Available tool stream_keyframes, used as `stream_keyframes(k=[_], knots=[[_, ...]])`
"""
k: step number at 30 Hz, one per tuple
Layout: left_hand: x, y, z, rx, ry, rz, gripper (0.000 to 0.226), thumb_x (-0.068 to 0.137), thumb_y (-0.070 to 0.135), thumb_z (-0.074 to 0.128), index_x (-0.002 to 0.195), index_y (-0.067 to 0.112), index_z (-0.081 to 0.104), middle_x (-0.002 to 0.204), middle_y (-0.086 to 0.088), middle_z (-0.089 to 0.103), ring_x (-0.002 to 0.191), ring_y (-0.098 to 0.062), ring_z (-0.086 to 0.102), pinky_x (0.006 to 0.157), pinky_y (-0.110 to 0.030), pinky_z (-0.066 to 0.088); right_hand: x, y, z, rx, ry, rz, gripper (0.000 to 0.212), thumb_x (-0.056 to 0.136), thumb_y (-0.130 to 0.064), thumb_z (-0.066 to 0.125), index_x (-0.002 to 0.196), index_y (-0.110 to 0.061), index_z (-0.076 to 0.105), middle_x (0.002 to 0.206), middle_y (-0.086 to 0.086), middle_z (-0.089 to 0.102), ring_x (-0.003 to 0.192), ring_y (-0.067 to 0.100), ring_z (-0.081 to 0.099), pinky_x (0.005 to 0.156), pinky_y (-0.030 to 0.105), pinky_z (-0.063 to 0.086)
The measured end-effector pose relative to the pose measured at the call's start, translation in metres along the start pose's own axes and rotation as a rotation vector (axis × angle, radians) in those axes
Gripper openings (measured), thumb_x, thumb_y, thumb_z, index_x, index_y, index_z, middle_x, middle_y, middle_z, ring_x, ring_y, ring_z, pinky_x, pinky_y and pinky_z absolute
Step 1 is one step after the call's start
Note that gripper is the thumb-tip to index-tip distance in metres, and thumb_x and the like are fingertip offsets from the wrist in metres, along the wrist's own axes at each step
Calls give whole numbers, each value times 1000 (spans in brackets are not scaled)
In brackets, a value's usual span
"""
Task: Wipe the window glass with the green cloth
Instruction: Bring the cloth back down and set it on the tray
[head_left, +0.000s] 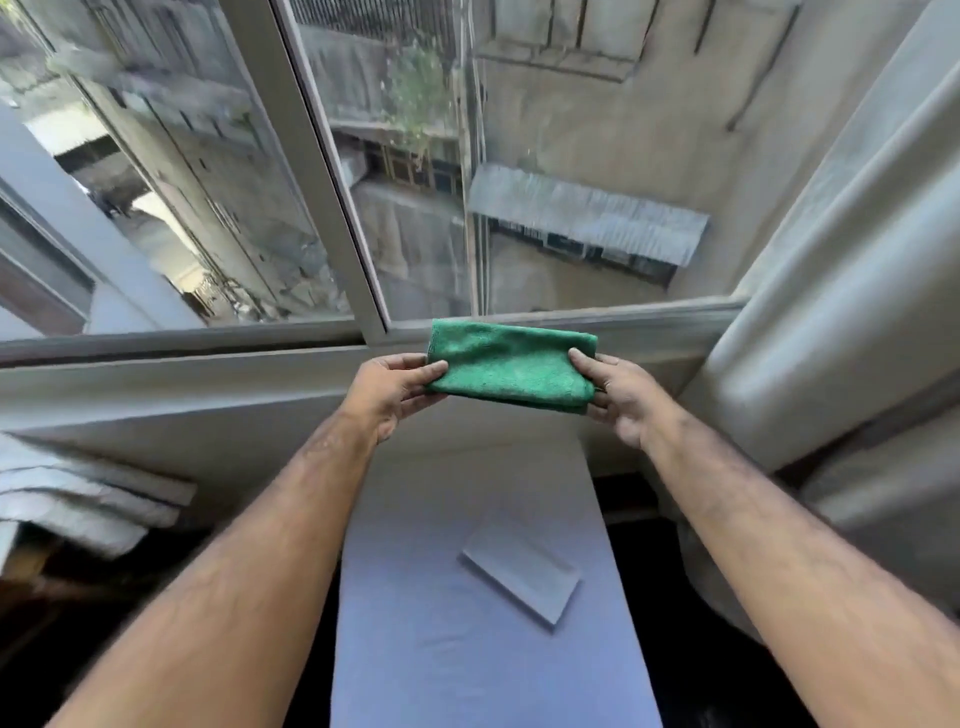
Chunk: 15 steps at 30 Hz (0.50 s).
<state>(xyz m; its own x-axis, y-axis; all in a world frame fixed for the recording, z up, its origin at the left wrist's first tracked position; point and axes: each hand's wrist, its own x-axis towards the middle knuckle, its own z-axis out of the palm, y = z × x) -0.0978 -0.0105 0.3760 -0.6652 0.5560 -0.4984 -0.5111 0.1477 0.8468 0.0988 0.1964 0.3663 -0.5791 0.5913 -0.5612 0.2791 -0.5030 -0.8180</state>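
Note:
A folded green cloth (511, 366) is stretched flat between both hands, just below the window's bottom rail. My left hand (392, 392) pinches its left edge and my right hand (621, 397) pinches its right edge. The window glass (571, 130) fills the upper part of the view, with a second pane (182, 171) to the left of a white upright frame bar (322, 171). The cloth is not touching the glass.
A white sill (182, 384) runs under the window. A pale curtain (852, 270) hangs at the right. Below my arms lies a narrow bluish surface (467, 649) with a small flat rectangular object (519, 579) on it. Folded white fabric (78, 504) sits at the left.

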Motion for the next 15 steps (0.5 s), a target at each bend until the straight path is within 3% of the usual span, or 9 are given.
stream_keyframes(k=[2,5,9,12,15], knots=[[12,-36,-10,29,28,-43,14,85,-8,76,91,4,72,76,-6,79,63,-16,78,59,-29,66,8,38,-7,17,17,44,34,95,-26,76,128,-19,71,98,-5,78,71,7,73,63,22,60],[36,-97,-25,116,52,-107,15,86,-7,77,94,4,71,87,-10,77,69,-19,77,67,-31,68,27,103,-19,0,37,128,36,93,-17,78,127,-13,71,101,0,79,68,6,76,57,19,61],[63,-175,-36,241,69,-183,19,85,-6,79,100,2,71,95,-13,73,78,-22,72,66,-28,67,52,188,-38,-39,73,226,39,90,-13,80,127,-6,73,118,12,80,84,13,78,74,23,65],[85,-227,-40,334,89,-220,26,86,-10,77,111,-7,70,95,-14,73,76,-20,70,59,-23,65,68,243,-51,-84,95,283,33,89,-9,81,121,-3,73,113,14,80,82,17,78,75,25,66],[111,-279,-45,481,88,-240,32,86,-9,76,117,-11,70,105,-21,74,76,-18,69,59,-20,64,82,296,-62,-129,115,332,18,90,-2,79,107,-4,74,103,13,78,71,14,78,63,23,66]])
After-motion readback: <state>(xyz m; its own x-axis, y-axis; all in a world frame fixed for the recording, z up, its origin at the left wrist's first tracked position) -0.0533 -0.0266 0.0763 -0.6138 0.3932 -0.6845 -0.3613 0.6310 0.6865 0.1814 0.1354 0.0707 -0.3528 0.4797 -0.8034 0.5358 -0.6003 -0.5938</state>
